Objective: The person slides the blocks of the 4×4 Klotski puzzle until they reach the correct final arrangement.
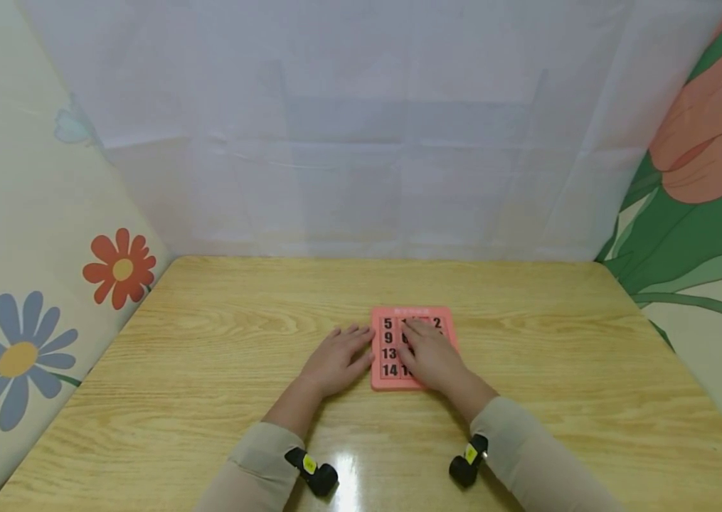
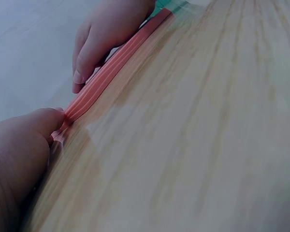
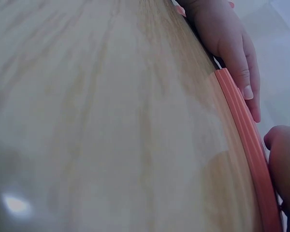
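A pink sliding number puzzle point(image 1: 389, 385) lies flat on the wooden table, its black-numbered tiles partly covered. My left hand point(image 1: 335, 361) rests beside it, fingers extended and fingertips at its left edge. Over the right part of the board lies my right hand point(image 1: 434, 360), fingers stretched forward across the tiles. Numbers such as 5, 9, 13, 14 and 2 show around it. From the left wrist, the puzzle's ridged side point(image 2: 106, 75) appears with the left thumb point(image 2: 50, 118) against its near corner. The right wrist view catches the same pink frame point(image 3: 246, 135) edge-on.
The wood-grained table point(image 1: 207, 306) extends around the puzzle on every side. A white sheet point(image 1: 361, 142) hangs behind its far edge. Flower-patterned covers point(image 1: 15, 213) flank it left and right. Each wrist bears a strapped black camera point(image 1: 322, 479).
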Demonstrator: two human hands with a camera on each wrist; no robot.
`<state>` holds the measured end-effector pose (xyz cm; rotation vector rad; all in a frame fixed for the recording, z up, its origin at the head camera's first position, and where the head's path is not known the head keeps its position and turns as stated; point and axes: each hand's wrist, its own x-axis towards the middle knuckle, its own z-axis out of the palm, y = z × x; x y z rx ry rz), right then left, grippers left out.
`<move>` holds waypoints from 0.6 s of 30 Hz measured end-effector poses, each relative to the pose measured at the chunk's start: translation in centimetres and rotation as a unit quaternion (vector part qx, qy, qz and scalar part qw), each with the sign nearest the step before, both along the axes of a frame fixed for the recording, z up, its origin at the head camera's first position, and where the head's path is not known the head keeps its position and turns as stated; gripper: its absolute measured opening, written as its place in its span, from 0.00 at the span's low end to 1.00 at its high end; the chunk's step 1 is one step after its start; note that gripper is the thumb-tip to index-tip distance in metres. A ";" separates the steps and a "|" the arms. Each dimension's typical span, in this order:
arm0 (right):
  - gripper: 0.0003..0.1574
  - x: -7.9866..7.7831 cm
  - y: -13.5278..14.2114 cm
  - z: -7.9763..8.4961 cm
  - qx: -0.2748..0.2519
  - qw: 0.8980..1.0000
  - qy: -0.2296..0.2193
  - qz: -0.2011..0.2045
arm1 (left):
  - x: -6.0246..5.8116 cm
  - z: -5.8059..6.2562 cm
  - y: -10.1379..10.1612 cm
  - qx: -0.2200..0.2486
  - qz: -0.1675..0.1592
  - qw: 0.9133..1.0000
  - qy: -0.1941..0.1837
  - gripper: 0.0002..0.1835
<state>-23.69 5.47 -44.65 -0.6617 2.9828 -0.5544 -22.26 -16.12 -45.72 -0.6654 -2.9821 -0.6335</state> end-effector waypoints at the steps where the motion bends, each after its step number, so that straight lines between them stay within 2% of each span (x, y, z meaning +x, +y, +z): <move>1: 0.35 0.0 0.0 0.0 0.003 1.000 0.000 0.000 | 0.0 0.0 0.0 0.001 0.000 1.000 0.001 0.29; 12: 0.35 0.2 0.7 0.1 -0.022 1.000 -0.006 -0.004 | 0.0 -0.1 0.0 0.004 -0.004 1.000 -0.001 0.29; 18: 0.35 -0.1 2.2 -0.3 -0.023 1.000 0.010 -0.016 | 0.0 0.0 -0.1 0.000 -0.005 1.000 -0.003 0.29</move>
